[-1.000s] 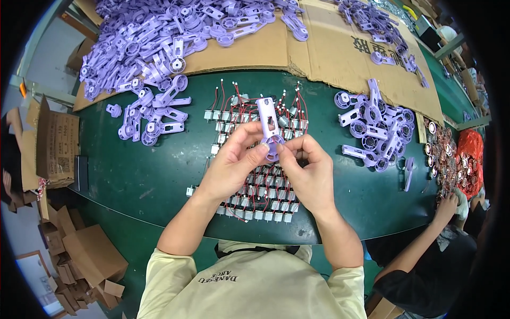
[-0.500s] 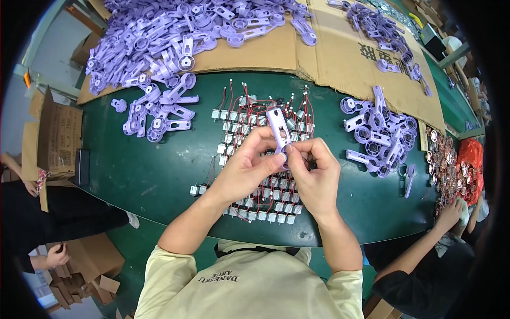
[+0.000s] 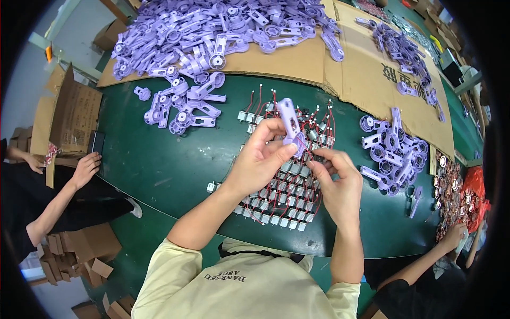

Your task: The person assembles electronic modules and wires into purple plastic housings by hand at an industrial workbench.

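The table is green — the floor too.

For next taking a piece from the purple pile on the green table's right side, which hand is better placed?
Probably the right hand: it is nearer that pile, while the left hand holds a purple piece.

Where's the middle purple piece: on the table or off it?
Off: the left fingers hold the purple plastic housing up above the wired motors.

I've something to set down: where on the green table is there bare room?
Widest: the green table between the black object and motors. Smaller: between right forearm and right purple pile. Crowded: the middle, motors beneath left hand and right hand.
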A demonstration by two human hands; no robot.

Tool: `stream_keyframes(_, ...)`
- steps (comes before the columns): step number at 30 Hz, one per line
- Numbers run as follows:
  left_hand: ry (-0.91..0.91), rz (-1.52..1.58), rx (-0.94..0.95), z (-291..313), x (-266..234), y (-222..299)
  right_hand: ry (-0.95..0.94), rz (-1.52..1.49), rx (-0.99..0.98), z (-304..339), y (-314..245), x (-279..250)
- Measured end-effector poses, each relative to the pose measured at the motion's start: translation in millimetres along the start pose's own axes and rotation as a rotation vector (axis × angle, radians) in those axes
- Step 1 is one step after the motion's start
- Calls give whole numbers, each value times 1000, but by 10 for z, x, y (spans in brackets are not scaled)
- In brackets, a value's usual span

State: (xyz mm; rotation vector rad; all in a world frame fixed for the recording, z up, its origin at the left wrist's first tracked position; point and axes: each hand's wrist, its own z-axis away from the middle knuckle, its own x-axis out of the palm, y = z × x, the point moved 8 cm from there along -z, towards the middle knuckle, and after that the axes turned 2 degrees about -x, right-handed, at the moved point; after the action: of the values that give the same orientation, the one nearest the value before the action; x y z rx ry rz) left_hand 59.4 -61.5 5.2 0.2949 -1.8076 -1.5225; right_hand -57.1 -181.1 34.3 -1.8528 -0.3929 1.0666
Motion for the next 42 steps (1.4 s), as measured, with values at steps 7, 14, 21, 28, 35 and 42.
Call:
stream_keyframes(7,-126,-33,-180,48,78,-133,-16,-605,159,38,134,205)
stream_keyframes(14,-25,65,-183,16,30,-171,20,-488,99,37,92,90)
stream_keyframes(21,46,41,-236,37,-33,-226,129,-3,-241,41,-287,-87)
stream_keyframes(28,-109,-56,-203,112,103,-223,69,-372,61,60,49,51)
stream_keyframes(35,-145,-76,-191,110,152,-176,87,-460,42,85,61,103)
stream_keyframes(42,-78,-75,-117,94,155,-111,14,-406,-29,61,55,126)
